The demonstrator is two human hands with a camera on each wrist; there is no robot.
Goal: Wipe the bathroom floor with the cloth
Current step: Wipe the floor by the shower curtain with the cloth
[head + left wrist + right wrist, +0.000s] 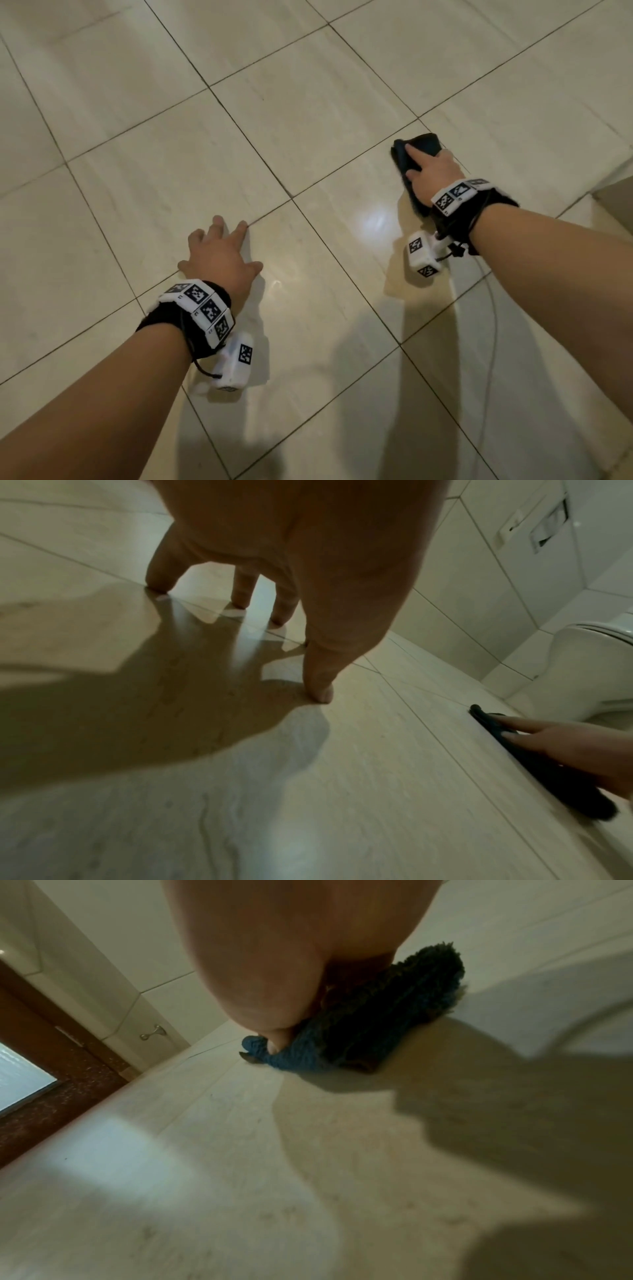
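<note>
The floor (308, 120) is made of big pale tiles with thin dark lines between them. It is shiny, and a bright spot of light shows on it between the two arms.

The right hand (433, 169) is far out on the right side. It lies on top of the cloth (419, 144) and presses it flat on the floor. The fingers (520, 721) are straight and close together on the cloth. In the right wrist view the thumb tip pushes down on the near edge of the cloth (377, 1020). The cloth is dark blue and fluffy, and it is folded up. It sits on a tile near a line, with some of it sticking out past the fingertips and some under the palm.

The left hand (219, 255) is nearer and on the left, well apart from the cloth. It holds nothing. Its fingers (161, 569) are spread apart, and the tips touch the floor, so the palm is lifted up a bit. A big shadow of the hand falls on the tile below it.

Each wrist has a black band (191, 317) with white blocks that have black and white square marks.

In the left wrist view a white toilet (582, 669) stands at the far right, close behind the cloth, with a tiled wall (479, 593) behind it. In the right wrist view a brown door frame (51, 1047) is at the left.
</note>
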